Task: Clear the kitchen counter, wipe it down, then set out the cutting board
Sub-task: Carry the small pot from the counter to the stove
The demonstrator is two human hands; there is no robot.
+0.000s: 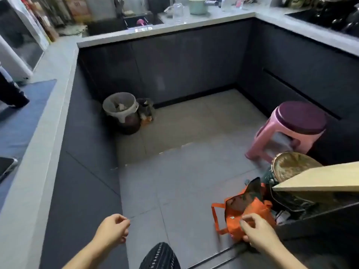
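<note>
One pale wooden board, likely the cutting board [320,179], is seen at the lower right, lying tilted across a woven basket [293,167] and dark clutter beside the orange tote bag [246,212] on the floor, well apart from any counter. It is judged stiff and fairly light for its size, w/ a dry, non-slippery face; only one long edge and part of the top are shown, so thickness elsewhere can't be told. A grip along the near long edge, thumb on top and fingers under, is judged best, w/ the 2nd hand steadying the far end.

Right hand [258,232] is pinched on the bag's fabric rim, fingers curled narrow. Left hand [112,229] is held loosely curled over the floor tiles, nothing in it.

Further out: pink stool [291,129], lined bin [120,106] in the corner, grey counter [194,20] w/ glass jug [177,13] and green pot [198,5] not yet cleared.
</note>
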